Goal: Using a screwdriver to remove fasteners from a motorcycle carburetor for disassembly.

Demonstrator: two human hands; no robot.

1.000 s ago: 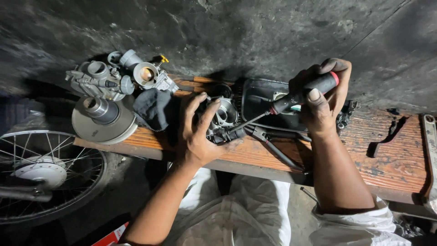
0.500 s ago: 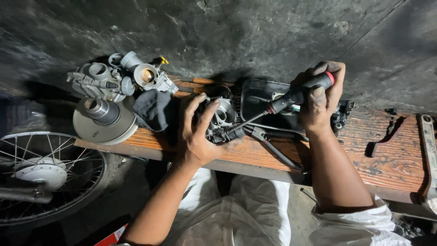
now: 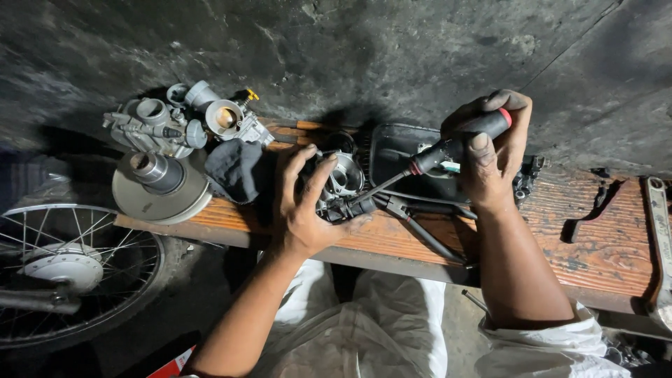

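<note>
Fingers of the right hand (image 3: 490, 150) wrap tight around the black, red-ringed handle of a screwdriver (image 3: 448, 150), its shaft slanting down and left to a small metal carburetor (image 3: 339, 183). The left hand (image 3: 304, 203) grips that carburetor from its left and near sides, thumb and fingers spread over its top, holding it on the wooden bench (image 3: 602, 245) near the middle of the bench's length. Pliers (image 3: 420, 224) with dark handles lie just right of the carburetor, under the screwdriver shaft. A black tray (image 3: 399, 150) sits on the far side, behind the shaft. To the left lies a dark rag (image 3: 234, 168), then a round metal pulley (image 3: 157, 183), with two more carburetor bodies (image 3: 182, 122) beyond it at the far left. A spoked wheel (image 3: 63, 266) stands below the bench's left end. At the right edge a wrench (image 3: 659, 231) lies on the wood.
</note>
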